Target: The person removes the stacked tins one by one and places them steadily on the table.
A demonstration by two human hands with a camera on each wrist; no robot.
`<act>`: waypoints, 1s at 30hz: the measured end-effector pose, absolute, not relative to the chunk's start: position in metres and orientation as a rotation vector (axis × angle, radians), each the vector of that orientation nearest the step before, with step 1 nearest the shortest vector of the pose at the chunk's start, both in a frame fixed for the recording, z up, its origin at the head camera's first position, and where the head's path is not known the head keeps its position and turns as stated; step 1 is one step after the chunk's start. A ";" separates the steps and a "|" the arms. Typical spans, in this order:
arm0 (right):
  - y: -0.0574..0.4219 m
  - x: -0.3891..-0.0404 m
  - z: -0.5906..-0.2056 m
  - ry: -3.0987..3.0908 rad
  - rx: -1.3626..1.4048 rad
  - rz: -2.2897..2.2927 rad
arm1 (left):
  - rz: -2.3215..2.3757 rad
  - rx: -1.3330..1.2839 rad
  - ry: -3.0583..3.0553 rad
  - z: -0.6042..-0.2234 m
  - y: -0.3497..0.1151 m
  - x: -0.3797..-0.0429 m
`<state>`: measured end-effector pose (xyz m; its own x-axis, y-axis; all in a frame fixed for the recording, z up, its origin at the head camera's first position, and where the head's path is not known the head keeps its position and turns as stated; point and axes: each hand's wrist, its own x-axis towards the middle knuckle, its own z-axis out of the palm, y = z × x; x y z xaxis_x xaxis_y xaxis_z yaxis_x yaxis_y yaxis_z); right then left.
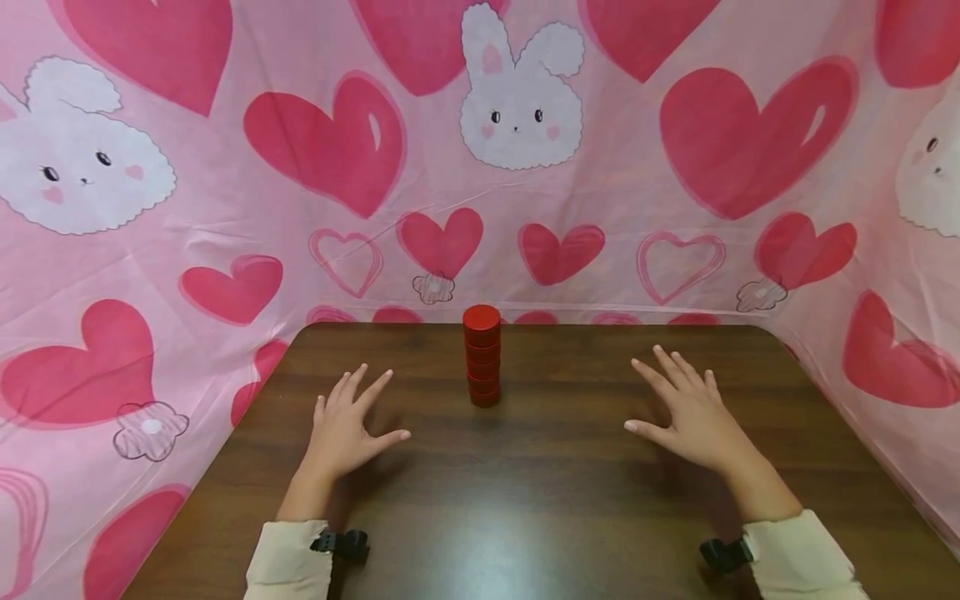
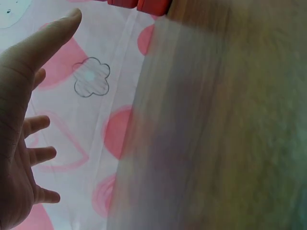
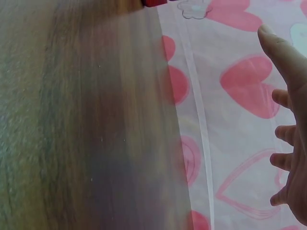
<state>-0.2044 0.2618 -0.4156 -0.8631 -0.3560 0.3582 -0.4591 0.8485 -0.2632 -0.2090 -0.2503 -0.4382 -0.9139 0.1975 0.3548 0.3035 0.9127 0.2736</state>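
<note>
A column of several red round discs (image 1: 483, 357) stands upright near the far middle of the table, one piece on top of another. To its left my left hand (image 1: 347, 429) hovers over the wood with fingers spread and thumb pointing toward the column. My right hand (image 1: 690, 417) is held out on the other side, farther from the column, its fingers also spread. Neither hand holds anything. In the left wrist view the lower red pieces (image 2: 154, 5) show at the top edge; the right wrist view catches only a red corner (image 3: 154, 2).
The brown wood-grain table (image 1: 510, 475) has rounded far corners. Pink cloth (image 1: 570, 200) printed with hearts and rabbits hangs behind it and along both sides. Each wrist wears a black strap camera, the left one (image 1: 348, 545) and the right one (image 1: 723, 554), below cream sleeves.
</note>
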 end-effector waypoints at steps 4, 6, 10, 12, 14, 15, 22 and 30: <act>0.259 -0.207 -0.416 -2.722 0.637 0.528 | -0.497 -0.389 -2.743 -0.437 -0.246 -0.211; 0.258 -0.208 -0.416 -2.719 0.648 0.542 | -0.501 -0.395 -2.742 -0.437 -0.244 -0.213; 0.255 -0.210 -0.414 -2.722 0.663 0.569 | -0.533 -0.416 -2.734 -0.437 -0.241 -0.216; 0.253 -0.211 -0.413 -2.724 0.671 0.581 | -0.568 -0.433 -2.722 -0.437 -0.239 -0.218; 0.252 -0.213 -0.411 -2.721 0.683 0.600 | -0.610 -0.455 -2.707 -0.438 -0.237 -0.221; 0.251 -0.214 -0.411 -2.717 0.691 0.608 | -0.633 -0.465 -2.700 -0.439 -0.236 -0.222; 0.244 -0.218 -0.411 -2.682 0.740 0.694 | -0.733 -0.511 -2.676 -0.441 -0.228 -0.227; 0.239 -0.223 -0.412 -2.649 0.793 0.765 | -0.875 -0.542 -2.648 -0.444 -0.218 -0.233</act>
<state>-0.2228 0.2393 -0.4124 -0.8133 -0.4289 0.3932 -0.5725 0.7106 -0.4091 -0.2326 -0.2184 -0.4442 -0.8839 0.2568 0.3909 0.4391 0.7433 0.5046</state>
